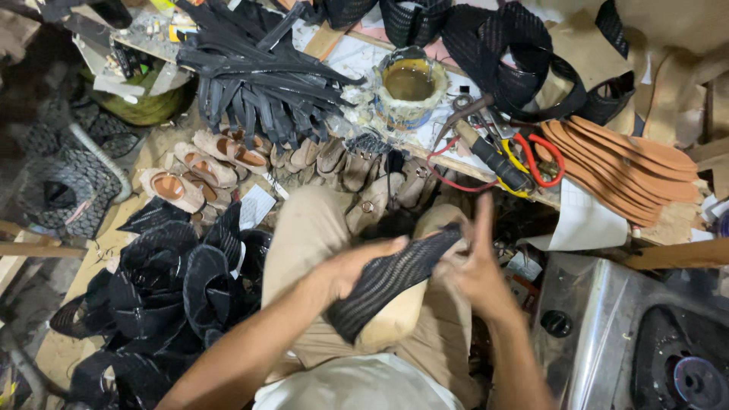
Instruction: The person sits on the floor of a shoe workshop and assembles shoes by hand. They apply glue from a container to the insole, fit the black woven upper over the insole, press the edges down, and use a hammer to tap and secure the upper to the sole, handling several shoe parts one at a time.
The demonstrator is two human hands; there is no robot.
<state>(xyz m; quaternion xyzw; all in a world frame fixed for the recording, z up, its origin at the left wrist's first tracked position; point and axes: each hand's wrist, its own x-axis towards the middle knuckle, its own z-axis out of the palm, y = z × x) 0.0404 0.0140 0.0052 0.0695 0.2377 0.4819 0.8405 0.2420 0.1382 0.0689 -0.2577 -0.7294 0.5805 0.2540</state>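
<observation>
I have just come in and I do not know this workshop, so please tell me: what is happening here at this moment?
A seated person works over the lap with both bare hands. The left hand and the right hand hold a black woven strip stretched over a tan shoe form. In front lie a can of glue, red-handled scissors, a stack of brown insoles and rows of unfinished sandals. More black woven pieces are piled at the person's left.

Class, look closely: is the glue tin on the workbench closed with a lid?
No, the glue tin stands open, with brownish liquid visible inside its crusted rim, beside the black straps.
</observation>
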